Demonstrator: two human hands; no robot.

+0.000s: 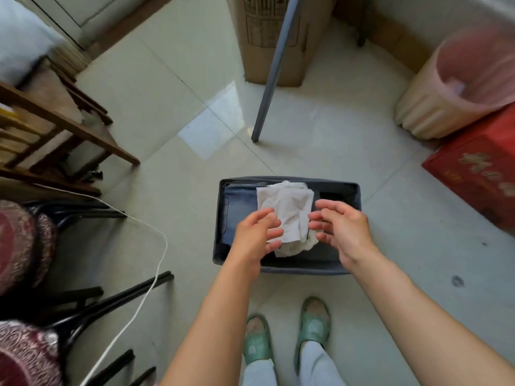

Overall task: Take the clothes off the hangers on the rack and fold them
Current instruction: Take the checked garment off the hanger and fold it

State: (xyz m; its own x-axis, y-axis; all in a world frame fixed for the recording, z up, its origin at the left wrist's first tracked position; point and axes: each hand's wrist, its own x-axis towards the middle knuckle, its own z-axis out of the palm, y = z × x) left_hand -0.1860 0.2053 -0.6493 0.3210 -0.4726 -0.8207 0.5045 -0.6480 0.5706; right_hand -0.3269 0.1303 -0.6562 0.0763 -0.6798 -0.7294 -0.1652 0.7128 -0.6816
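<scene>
Two loosely open, empty hands, left hand (256, 232) and right hand (338, 227), flank the folded white garment (284, 207), seemingly soft and light; grip its edges.

a lived-in room of a home: pale glossy floor tiles (156, 87), a brown slatted wooden chair (64, 126) and black metal-framed seats with dark red patterned cushions (19, 240). a cream ribbed waste bin lined with a pink bag (418, 107), a tall brown cardboard carton (259, 57) and a red printed cardboard box (473, 174) stand on the floor, and the person wears green rubber house slippers (255, 346).
</scene>
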